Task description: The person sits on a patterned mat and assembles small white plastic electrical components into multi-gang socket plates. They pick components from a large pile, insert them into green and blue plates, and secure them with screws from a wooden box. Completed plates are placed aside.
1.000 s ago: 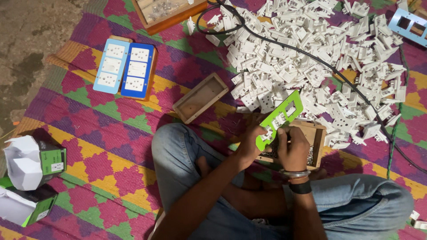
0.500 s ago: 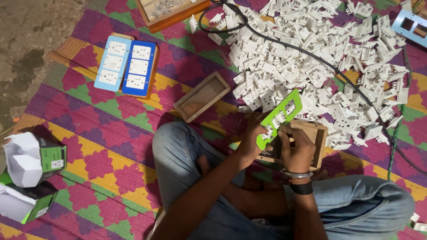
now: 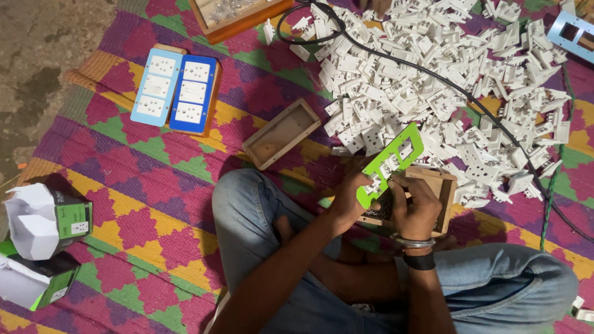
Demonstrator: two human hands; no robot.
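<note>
Compared w/ a sec ago, little is changed: the green faceplate is kept at the same tilt, upper end toward the white heap, lower end at the hands. The right hand is seen shifted slightly inward, fingers curled onto the plate's lower cut-outs, where the left hand was already set. This is judged as fitting work on the plate being carried on, not finished; no part is seen clearly seated yet.

The plate is pinched at its lower-left edge by the left hand, thumb on top, fingers underneath. The right hand is closed around sth small pressed against the plate's underside/edge; what exactly is held can't be told, too small & hidden by fingers. The plate is held just above a wooden box, which rests partly on the right knee & the mat.

Nearby: a pile of white socket parts just beyond the plate, crossed by a black cable; an empty wooden box to the left; two blue socket boards further left; opened cartons well apart at the mat's edge
</note>
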